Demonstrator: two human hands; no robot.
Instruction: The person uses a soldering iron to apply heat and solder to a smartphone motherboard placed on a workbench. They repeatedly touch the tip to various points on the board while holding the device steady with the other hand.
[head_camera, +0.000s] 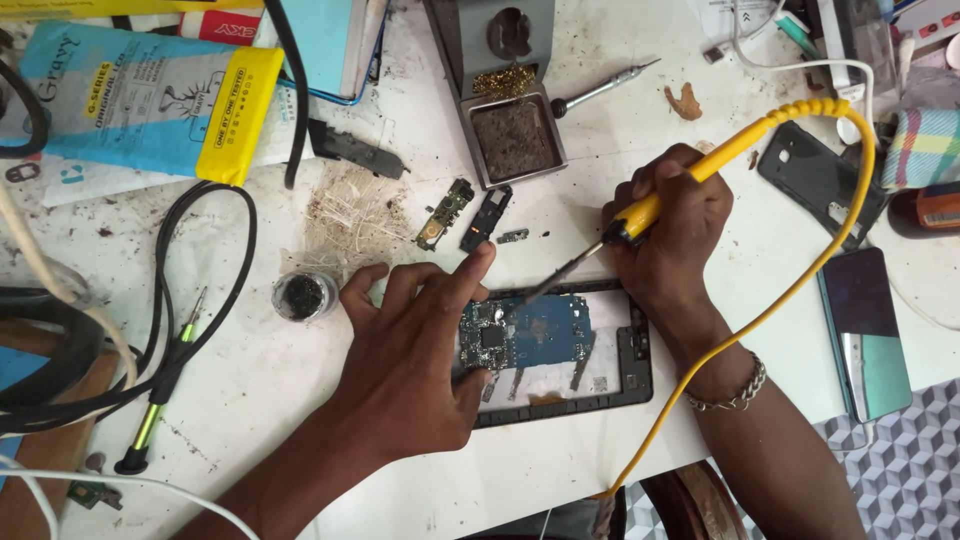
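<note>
From the head camera, your left hand (415, 350) lies open, fingers spread, pressing the phone frame (560, 350) down on the tabletop (250, 360). The blue board (525, 335) sits in the frame just right of your thumb. Your right hand (670, 225) is closed around the yellow iron (640, 215), its tip touching the board's upper edge. A jar (303, 295) stands near your left fingertips.

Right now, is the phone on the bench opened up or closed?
Opened up: the phone lies back off, blue circuit board exposed, soldering iron tip on it.
</note>
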